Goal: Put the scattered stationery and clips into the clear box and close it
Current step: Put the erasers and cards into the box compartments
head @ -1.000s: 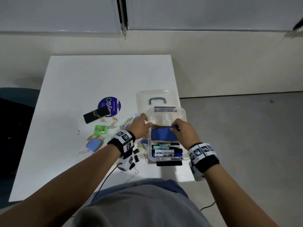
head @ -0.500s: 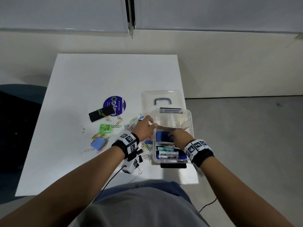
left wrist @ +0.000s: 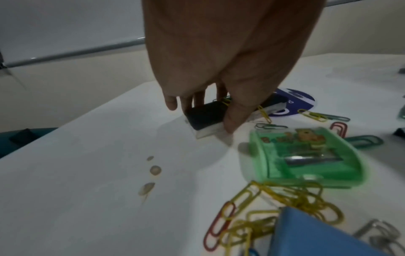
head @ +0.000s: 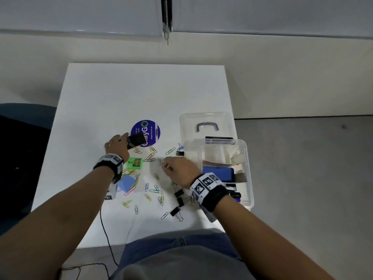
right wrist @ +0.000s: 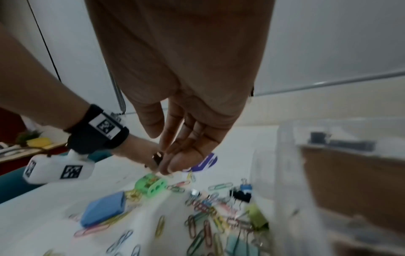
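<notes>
r hand (right wrist: 175, 104) fingers loose over table (right wrist: 54, 233). below: green sharpener (right wrist: 151, 184), blue eraser (right wrist: 104, 208), colored paper clips (right wrist: 203, 216), black binder clip (right wrist: 241, 194). clear box (right wrist: 285, 173) at right.

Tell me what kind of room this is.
Probably an office or meeting room. A plain white table holds paper clips, binder clips and a clear box of markers; behind it a window blind's bead chain hangs over a bare wall.

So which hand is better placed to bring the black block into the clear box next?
Left. The left hand already grips the black block on the table, thumb on one side, fingers on the other. The right hand is over the paper clips, beside the clear box.
</notes>
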{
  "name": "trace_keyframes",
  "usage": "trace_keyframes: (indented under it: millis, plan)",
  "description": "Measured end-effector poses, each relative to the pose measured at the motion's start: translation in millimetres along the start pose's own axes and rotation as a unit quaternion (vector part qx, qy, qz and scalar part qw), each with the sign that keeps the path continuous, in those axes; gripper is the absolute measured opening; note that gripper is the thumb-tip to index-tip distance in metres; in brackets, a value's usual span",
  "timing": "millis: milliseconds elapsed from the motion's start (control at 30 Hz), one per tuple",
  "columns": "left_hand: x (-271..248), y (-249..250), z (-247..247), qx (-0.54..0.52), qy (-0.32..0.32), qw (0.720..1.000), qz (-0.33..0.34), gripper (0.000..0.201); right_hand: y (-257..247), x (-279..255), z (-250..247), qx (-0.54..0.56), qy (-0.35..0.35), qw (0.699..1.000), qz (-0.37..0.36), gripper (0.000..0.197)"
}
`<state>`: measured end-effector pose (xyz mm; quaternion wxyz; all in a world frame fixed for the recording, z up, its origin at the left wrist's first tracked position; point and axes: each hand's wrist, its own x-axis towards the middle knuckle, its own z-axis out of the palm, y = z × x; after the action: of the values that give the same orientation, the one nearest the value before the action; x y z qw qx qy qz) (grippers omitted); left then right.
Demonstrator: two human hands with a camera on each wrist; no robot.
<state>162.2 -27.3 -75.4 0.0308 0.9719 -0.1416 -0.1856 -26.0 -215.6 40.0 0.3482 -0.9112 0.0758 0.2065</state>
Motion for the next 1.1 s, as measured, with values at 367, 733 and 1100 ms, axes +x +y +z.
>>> trace_keyframes:
  millis: [367, 733, 1100]
  plan:
    - [-54.2, 39.2, -29.6, -0.331, -0.105, 0.931, 0.108, 0.053, 2.6, 60.1, 15.2, 0.262, 0.054, 0.954, 0.135, 0.067]
    - [-101.9, 72.2, -1.3, -0.401, -0.101, 0.903, 0.112, 0.007, 27.7, 47.4, 21.0, 0.35, 0.065, 0.912, 0.203, 0.044]
    - [-101.0, 55.6, 6.8, -0.344, -0.024, 0.938, 0.03, 0.014, 21.0, 1.7, -15.2, 0.199, 0.147, 0.966, 0.071, 0.045]
